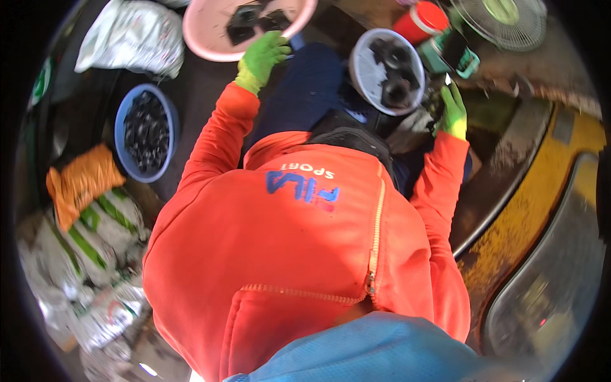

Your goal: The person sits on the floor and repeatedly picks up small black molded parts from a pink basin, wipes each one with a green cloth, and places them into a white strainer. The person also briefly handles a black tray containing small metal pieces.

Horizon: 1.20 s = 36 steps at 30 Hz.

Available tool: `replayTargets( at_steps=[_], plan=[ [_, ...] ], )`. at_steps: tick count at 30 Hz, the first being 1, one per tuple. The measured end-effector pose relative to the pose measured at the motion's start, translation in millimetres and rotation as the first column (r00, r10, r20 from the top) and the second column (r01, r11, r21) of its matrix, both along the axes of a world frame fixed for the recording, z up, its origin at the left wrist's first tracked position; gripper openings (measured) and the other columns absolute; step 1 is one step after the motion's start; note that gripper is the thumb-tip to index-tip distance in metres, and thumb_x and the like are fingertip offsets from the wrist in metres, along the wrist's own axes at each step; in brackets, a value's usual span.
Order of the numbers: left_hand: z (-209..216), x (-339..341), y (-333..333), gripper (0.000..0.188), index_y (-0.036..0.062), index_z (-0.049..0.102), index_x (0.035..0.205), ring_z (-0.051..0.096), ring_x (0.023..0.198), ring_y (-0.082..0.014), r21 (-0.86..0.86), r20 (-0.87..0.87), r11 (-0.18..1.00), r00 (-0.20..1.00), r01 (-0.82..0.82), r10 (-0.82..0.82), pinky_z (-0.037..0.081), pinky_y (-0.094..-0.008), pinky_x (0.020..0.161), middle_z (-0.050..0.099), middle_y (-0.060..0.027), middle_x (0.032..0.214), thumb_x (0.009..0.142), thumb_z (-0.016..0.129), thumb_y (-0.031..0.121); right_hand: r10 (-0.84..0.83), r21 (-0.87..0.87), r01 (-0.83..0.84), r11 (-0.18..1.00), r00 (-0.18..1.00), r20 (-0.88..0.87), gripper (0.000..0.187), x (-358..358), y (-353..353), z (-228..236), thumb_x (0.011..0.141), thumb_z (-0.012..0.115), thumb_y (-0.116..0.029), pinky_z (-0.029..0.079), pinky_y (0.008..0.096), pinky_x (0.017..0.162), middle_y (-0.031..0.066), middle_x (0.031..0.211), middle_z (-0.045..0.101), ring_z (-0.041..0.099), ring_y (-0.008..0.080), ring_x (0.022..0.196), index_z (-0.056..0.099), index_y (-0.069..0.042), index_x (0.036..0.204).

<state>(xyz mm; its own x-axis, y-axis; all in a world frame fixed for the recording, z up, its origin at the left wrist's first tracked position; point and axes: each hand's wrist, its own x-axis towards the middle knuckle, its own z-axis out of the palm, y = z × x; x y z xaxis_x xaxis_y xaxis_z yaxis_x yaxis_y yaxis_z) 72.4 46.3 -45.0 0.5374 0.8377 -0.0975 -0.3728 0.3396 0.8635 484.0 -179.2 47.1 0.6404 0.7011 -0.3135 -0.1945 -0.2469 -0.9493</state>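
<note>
My left hand [262,58], in a green glove, reaches forward to the near rim of a pink basin [210,44] that holds several flat black pieces [254,20]. Its fingers curl over the rim, and whether they hold anything is hidden. My right hand [453,108], also gloved green, is raised at the right beside a white round basket [361,63] of black ring-shaped parts [393,71] resting on my lap. It grips a small tool with a pale pointed tip [447,79]. My orange jacket [299,254] fills the middle of the view.
A blue basin [122,137] of black parts stands at the left. White sacks [127,38] and an orange bag [79,181] lie around it. A red-lidded container [420,19] and a fan [503,19] stand at the far right. A yellow curved edge [541,197] runs along the right.
</note>
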Motion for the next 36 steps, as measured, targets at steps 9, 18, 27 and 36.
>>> replayTargets(
  at_steps=[9, 18, 27, 36],
  plan=[
    [8, 255, -66, 0.04, 0.0105, 0.065, 0.119, 0.063, 0.101, -0.0323, 0.361, -0.845, 0.297, 0.444, 0.884, -0.297, 0.049, -0.0402, 0.088, 0.066, -0.0145, 0.108, 0.091, 0.058, 0.037, -0.123, -0.006, 0.123, 0.992, 0.992, 0.018, 0.032, 1, -16, 2, 0.092, 0.065, -0.029, 0.038, 0.0234, 0.047, -0.0009, 0.073, 0.057, 0.05, 0.0092, 0.055, 0.06, -0.005, 0.114],
    [-73, 309, -103, 0.037, 0.0083, 0.067, 0.114, 0.066, 0.094, -0.038, 0.272, -0.948, 0.206, 0.299, 0.94, -0.11, 0.051, -0.045, 0.084, 0.065, -0.0249, 0.109, 0.096, 0.046, 0.032, 0.009, -0.048, -0.005, 0.999, 0.996, 0.084, 0.048, -1, -26, -8, 0.089, 0.067, -0.032, 0.039, 0.0232, 0.049, -0.0014, 0.084, 0.061, 0.05, 0.0075, 0.057, 0.059, -0.002, 0.125],
    [64, 219, -73, 0.017, -0.0093, 0.058, 0.104, 0.06, 0.095, -0.0249, -0.195, -0.028, 0.858, 0.872, 0.475, -0.489, 0.06, -0.0512, 0.083, 0.051, -0.0136, 0.113, 0.094, 0.053, 0.004, 0.062, -0.156, -0.055, 0.986, 0.997, 0.041, 0.082, -17, -26, 23, 0.081, 0.075, -0.037, 0.049, 0.0293, 0.059, 0.0178, 0.111, 0.064, 0.064, 0.0191, 0.076, 0.041, 0.009, 0.139],
    [170, 204, -103, 0.079, -0.006, 0.046, 0.136, 0.049, 0.127, -0.0371, 0.738, -0.429, 0.546, 0.901, 0.395, -0.072, 0.042, -0.0411, 0.106, 0.048, -0.0189, 0.14, 0.073, 0.08, 0.028, 0.123, 0.326, -0.007, 0.945, 0.934, -0.337, 0.027, -41, -25, 67, 0.088, 0.064, -0.022, 0.035, 0.0194, 0.046, -0.0022, 0.072, 0.058, 0.048, 0.0055, 0.053, 0.062, -0.001, 0.106]
  ],
)
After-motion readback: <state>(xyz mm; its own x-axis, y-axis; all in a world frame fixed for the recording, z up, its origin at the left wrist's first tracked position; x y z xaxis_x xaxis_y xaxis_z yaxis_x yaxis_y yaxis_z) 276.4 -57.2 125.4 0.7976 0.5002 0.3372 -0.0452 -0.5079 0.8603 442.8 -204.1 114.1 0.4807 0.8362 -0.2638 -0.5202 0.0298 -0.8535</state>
